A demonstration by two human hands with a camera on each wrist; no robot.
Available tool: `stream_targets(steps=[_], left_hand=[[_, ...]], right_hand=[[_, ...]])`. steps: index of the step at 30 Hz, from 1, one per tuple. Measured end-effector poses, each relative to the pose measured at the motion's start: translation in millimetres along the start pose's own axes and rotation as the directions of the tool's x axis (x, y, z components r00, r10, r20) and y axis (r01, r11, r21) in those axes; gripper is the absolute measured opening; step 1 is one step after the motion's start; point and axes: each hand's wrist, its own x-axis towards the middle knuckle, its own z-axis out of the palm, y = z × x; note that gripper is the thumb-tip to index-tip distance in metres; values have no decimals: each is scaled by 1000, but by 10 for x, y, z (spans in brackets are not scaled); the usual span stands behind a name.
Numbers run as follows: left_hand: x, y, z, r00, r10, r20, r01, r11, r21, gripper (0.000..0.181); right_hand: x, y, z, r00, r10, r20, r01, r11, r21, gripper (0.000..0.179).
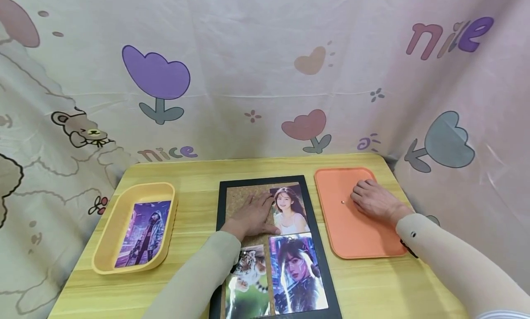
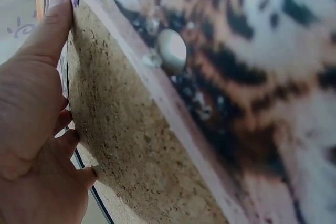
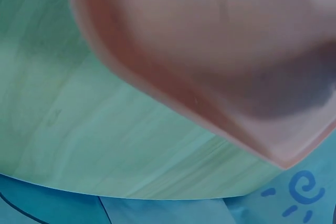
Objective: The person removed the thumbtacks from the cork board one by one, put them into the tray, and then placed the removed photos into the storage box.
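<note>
A black-framed cork board [image 1: 237, 198] lies on the table, with my left hand [image 1: 251, 216] resting on it. Its fingertips and thumb touch the left edge of a portrait photo [image 1: 291, 218] at the board's upper right. Below are a purple neon picture [image 1: 299, 277] and a tiger photo [image 1: 247, 289]. In the left wrist view a round pin head [image 2: 172, 51] sits on the tiger photo. My right hand [image 1: 374, 202] is over the orange tray [image 1: 348, 236], fingers bent down; whether they pinch anything is hidden. A tiny pin [image 1: 342, 202] lies left of them.
At the left stands a yellow plastic basket [image 1: 108, 227] with another neon picture [image 1: 145, 236] inside. The wooden tabletop [image 1: 194, 204] runs back to a patterned curtain [image 1: 240, 71], which also hangs at both sides.
</note>
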Motion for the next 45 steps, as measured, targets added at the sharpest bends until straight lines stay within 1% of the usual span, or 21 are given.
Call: stream_targets(steps=[4, 6, 9, 11, 15, 18, 20, 23, 25, 28, 31, 33, 35, 36, 38, 39, 41, 43, 45], left_hand=[[-5, -5, 0, 1000, -4, -3, 4, 1000, -15, 110], [-11, -6, 1, 1000, -2, -10, 2, 1000, -26, 109], [-21, -9, 3, 1000, -1, -18, 0, 999, -34, 108], [-25, -15, 7, 1000, -1, -23, 0, 999, -39, 107], [-34, -28, 17, 1000, 3, -29, -5, 999, -53, 103], [-41, -36, 11, 999, 15, -46, -19, 997, -71, 97], [-44, -44, 0, 998, 24, -63, -29, 996, -84, 89], [-46, -58, -22, 994, 25, -110, -39, 990, -132, 71], [-48, -70, -37, 989, 12, -148, -39, 983, -179, 57], [-45, -90, -51, 980, -36, -194, -19, 961, -274, 42], [-26, -107, -72, 972, -100, -215, 14, 928, -371, 37], [0, -116, -95, 963, -148, -228, 39, 905, -423, 38], [32, -122, -128, 948, -212, -237, 73, 871, -485, 38], [48, -123, -148, 940, -243, -238, 86, 846, -526, 37], [82, -130, -195, 923, -306, -235, 106, 787, -607, 35], [100, -137, -216, 915, -334, -226, 111, 746, -657, 34], [138, -149, -258, 906, -383, -178, 112, 624, -773, 32], [181, -162, -294, 901, -418, -115, 111, 480, -870, 30], [227, -172, -313, 897, -441, -39, 118, 322, -940, 30]], right_hand=[[-3, -29, -6, 1000, 15, -7, -15, 1000, 2, 37], [0, -49, -7, 999, 34, -4, -34, 999, 7, 40], [14, -88, -10, 997, 74, -4, -74, 997, 17, 24], [33, -118, -18, 994, 108, -19, -107, 994, 29, 13], [76, -181, -41, 979, 189, -75, -184, 981, 65, 16], [121, -232, -61, 965, 239, -105, -229, 969, 98, 13], [164, -287, -79, 959, 263, -110, -250, 961, 120, 12], [249, -407, -109, 952, 291, -97, -276, 951, 139, 13], [321, -514, -137, 947, 309, -83, -294, 943, 159, 14], [444, -703, -181, 937, 342, -72, -323, 926, 194, 16], [558, -913, -220, 924, 379, -57, -355, 902, 245, 20], [617, -1044, -240, 918, 396, -36, -371, 886, 278, 23], [665, -1158, -257, 913, 408, 2, -389, 868, 309, 27], [684, -1209, -268, 910, 414, 25, -399, 858, 323, 29], [710, -1295, -286, 900, 430, 74, -427, 836, 344, 37], [720, -1331, -290, 893, 439, 96, -443, 826, 349, 41], [743, -1392, -301, 874, 465, 141, -482, 796, 366, 50], [772, -1442, -307, 855, 488, 173, -515, 767, 383, 58], [801, -1482, -303, 843, 502, 192, -534, 745, 400, 63]])
